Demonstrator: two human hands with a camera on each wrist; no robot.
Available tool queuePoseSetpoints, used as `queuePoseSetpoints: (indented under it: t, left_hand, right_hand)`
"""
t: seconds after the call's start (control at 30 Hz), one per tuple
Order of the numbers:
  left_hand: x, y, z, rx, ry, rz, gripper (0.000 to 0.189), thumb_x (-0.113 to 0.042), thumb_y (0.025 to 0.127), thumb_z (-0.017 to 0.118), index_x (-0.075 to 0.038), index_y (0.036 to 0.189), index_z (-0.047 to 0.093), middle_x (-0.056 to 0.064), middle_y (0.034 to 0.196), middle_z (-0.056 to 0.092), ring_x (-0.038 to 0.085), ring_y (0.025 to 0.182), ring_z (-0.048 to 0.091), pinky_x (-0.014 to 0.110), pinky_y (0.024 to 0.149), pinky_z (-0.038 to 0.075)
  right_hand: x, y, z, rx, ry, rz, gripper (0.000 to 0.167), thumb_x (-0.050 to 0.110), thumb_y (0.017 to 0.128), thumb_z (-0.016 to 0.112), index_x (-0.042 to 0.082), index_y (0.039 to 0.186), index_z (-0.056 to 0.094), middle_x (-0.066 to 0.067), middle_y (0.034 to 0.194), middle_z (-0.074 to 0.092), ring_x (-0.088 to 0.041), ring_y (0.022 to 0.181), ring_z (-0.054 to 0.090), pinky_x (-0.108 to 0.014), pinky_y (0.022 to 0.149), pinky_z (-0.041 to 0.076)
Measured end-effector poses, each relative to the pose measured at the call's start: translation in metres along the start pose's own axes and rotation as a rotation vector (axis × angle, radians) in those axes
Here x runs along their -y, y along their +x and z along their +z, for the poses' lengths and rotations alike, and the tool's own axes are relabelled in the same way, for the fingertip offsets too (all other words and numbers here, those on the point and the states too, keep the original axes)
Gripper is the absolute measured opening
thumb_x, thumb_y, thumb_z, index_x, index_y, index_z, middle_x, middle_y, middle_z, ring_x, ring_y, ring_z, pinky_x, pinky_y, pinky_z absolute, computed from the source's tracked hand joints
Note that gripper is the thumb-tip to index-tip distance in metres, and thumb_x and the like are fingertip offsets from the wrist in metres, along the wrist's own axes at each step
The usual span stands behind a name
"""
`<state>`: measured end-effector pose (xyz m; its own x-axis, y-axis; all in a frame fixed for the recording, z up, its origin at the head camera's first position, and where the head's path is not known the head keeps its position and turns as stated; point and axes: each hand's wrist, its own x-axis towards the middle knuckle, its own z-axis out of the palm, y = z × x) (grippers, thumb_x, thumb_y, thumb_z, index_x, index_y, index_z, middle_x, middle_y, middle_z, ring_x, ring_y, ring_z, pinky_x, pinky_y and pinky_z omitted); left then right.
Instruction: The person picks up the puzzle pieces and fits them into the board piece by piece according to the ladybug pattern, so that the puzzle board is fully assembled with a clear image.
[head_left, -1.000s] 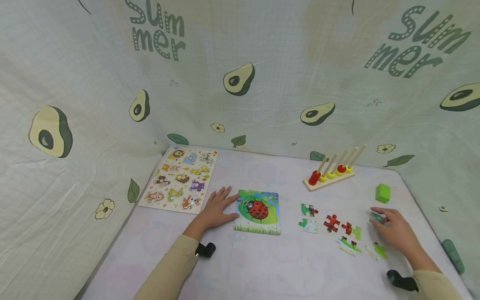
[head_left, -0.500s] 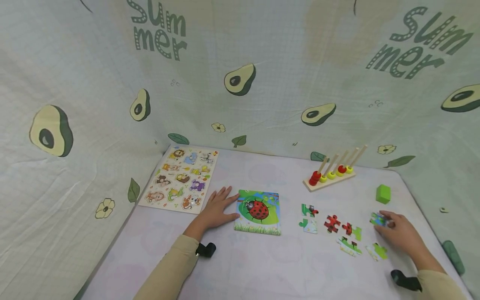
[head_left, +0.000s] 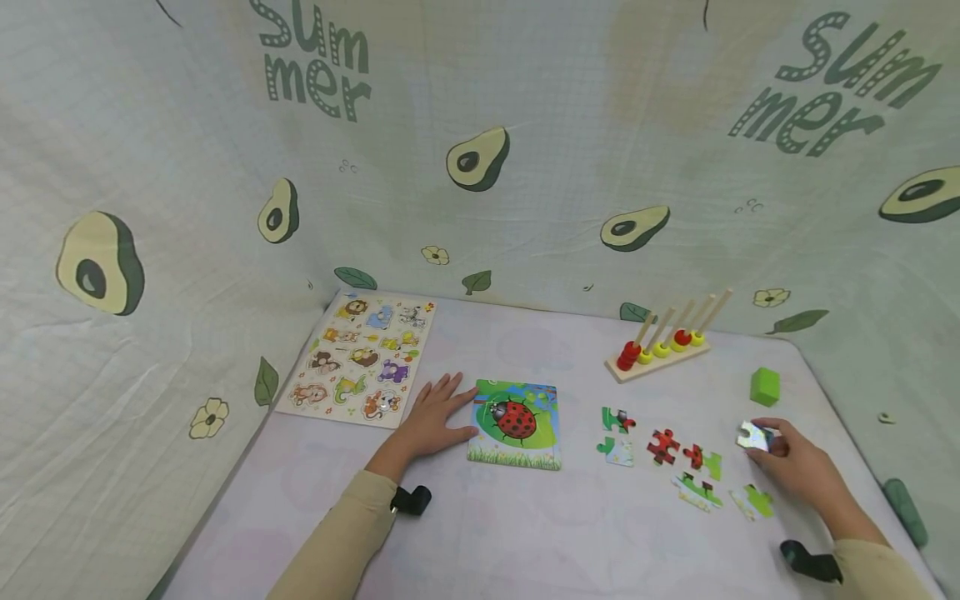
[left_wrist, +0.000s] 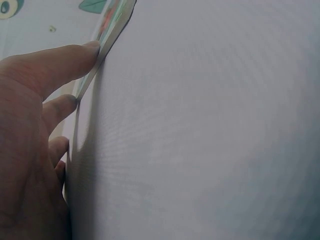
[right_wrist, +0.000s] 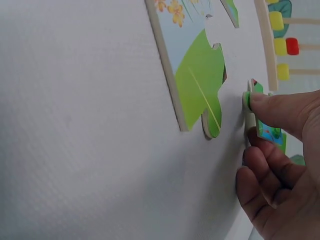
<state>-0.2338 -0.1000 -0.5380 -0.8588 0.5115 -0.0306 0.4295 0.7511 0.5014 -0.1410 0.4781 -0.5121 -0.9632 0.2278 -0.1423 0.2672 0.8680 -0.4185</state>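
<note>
A square ladybug puzzle board [head_left: 516,423] lies flat near the middle of the table. My left hand [head_left: 431,421] rests beside it with fingers spread, thumb and index fingertip touching its left edge. Over on the right, my right hand [head_left: 801,462] pinches a green and blue puzzle piece [head_left: 752,435], which is tilted and catches the light. The right wrist view shows the thumb on the held puzzle piece [right_wrist: 270,127], the other fingers curled behind it. Nearest to that hand lies a light green corner puzzle piece [head_left: 753,502].
Several loose puzzle pieces [head_left: 663,447] lie between board and right hand. A green block [head_left: 766,387] stands behind the right hand. A wooden peg counter [head_left: 660,354] with red and yellow beads is at the back right. At the back left lies an animal puzzle board [head_left: 360,358].
The puzzle piece in my right hand has tilted and now reflects light; the right hand has shifted slightly. My left hand has stayed by the ladybug board.
</note>
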Motion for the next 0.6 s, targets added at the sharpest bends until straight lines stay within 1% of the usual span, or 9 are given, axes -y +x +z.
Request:
queuePoseSetpoints:
  t: [0.07, 0.2, 0.3, 0.43, 0.6]
  left_hand:
    - [-0.0005, -0.0003, -0.0005, 0.004, -0.004, -0.002, 0.074, -0.055, 0.094, 0.064, -0.025, 0.157, 0.042, 0.009, 0.169, 0.019, 0.03, 0.157, 0.008, 0.053, 0.125, 0.0]
    - [-0.0008, -0.0005, -0.0005, 0.004, -0.006, -0.004, 0.074, -0.055, 0.094, 0.065, -0.025, 0.157, 0.042, 0.009, 0.169, 0.02, 0.03, 0.157, 0.008, 0.053, 0.125, 0.0]
    - [-0.0002, 0.0, 0.0005, 0.005, -0.002, -0.006, 0.074, -0.056, 0.094, 0.065, -0.026, 0.157, 0.042, 0.009, 0.169, 0.019, 0.029, 0.157, 0.007, 0.053, 0.126, 0.0]
    - [0.0, 0.0003, 0.0008, 0.007, 0.001, -0.005, 0.074, -0.056, 0.094, 0.064, -0.026, 0.157, 0.041, 0.009, 0.169, 0.019, 0.03, 0.157, 0.007, 0.053, 0.126, 0.0]
    - [0.0005, 0.0002, 0.0001, 0.008, 0.0, -0.006, 0.074, -0.056, 0.094, 0.064, -0.026, 0.157, 0.041, 0.008, 0.169, 0.019, 0.03, 0.157, 0.008, 0.053, 0.125, 0.0]
  right_hand:
    - [0.0004, -0.0004, 0.0007, -0.005, -0.011, -0.008, 0.057, 0.016, 0.096, 0.068, -0.006, 0.141, 0.04, -0.02, 0.092, 0.052, -0.03, 0.08, 0.049, -0.035, 0.061, 0.038]
    - [0.0002, -0.001, 0.0029, -0.034, -0.033, -0.039, 0.05, 0.015, 0.099, 0.063, -0.005, 0.14, 0.043, -0.015, 0.088, 0.049, -0.026, 0.076, 0.047, -0.034, 0.06, 0.035]
    - [0.0, -0.0014, 0.0038, -0.067, -0.034, -0.057, 0.047, 0.012, 0.1, 0.062, -0.006, 0.139, 0.044, -0.018, 0.088, 0.052, -0.027, 0.075, 0.05, -0.034, 0.059, 0.037]
    - [0.003, -0.0023, 0.003, -0.097, -0.016, -0.043, 0.047, 0.01, 0.099, 0.063, -0.006, 0.138, 0.043, -0.023, 0.092, 0.057, -0.029, 0.075, 0.053, -0.033, 0.058, 0.041]
    - [0.0071, -0.0034, 0.002, -0.095, -0.009, -0.024, 0.047, 0.012, 0.1, 0.062, -0.005, 0.14, 0.044, -0.022, 0.091, 0.06, -0.027, 0.073, 0.053, -0.03, 0.055, 0.038]
